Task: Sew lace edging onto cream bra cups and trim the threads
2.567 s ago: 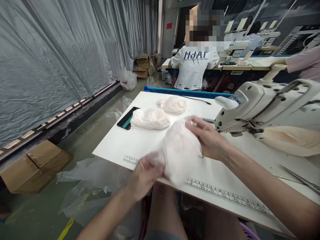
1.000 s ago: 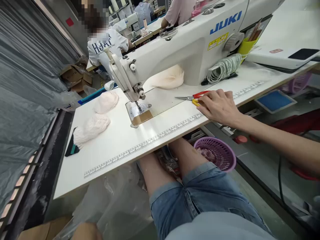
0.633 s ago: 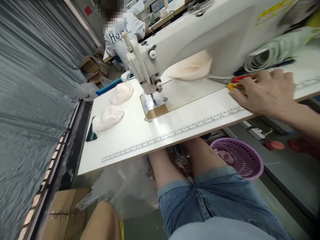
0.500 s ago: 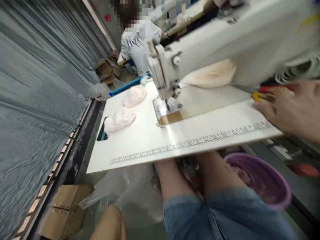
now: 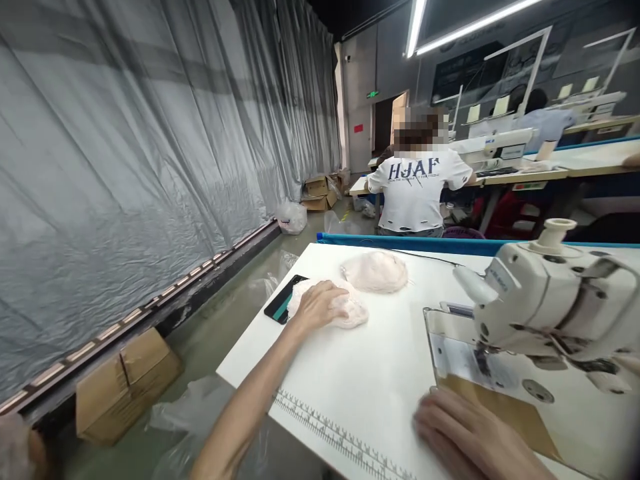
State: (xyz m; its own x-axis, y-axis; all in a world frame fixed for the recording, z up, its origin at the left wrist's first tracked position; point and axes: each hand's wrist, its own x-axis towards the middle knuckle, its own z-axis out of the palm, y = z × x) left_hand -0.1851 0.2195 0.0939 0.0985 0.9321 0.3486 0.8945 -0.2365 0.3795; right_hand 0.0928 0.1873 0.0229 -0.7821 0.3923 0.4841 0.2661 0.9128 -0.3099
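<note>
My left hand (image 5: 320,306) reaches across the white table (image 5: 380,360) and lies on a pale pink lace piece (image 5: 345,311), fingers curled over it. A second pale fabric piece (image 5: 375,271) lies just beyond it. My right hand (image 5: 465,437) rests flat on the table near the front edge, fingers stretched out, holding nothing, beside the brown plate under the sewing machine (image 5: 555,303). A dark phone-like object (image 5: 283,307) lies at the table's left edge, partly under the lace piece.
A person in a white printed shirt (image 5: 417,190) sits with their back to me at another table. Cardboard boxes (image 5: 125,383) and clear plastic bags (image 5: 200,413) lie on the floor at left, below a grey plastic curtain (image 5: 125,147).
The view swung left and up. My right hand left the scissors and now lies flat near the needle plate. My left arm came up from below the table onto the lace piece.
</note>
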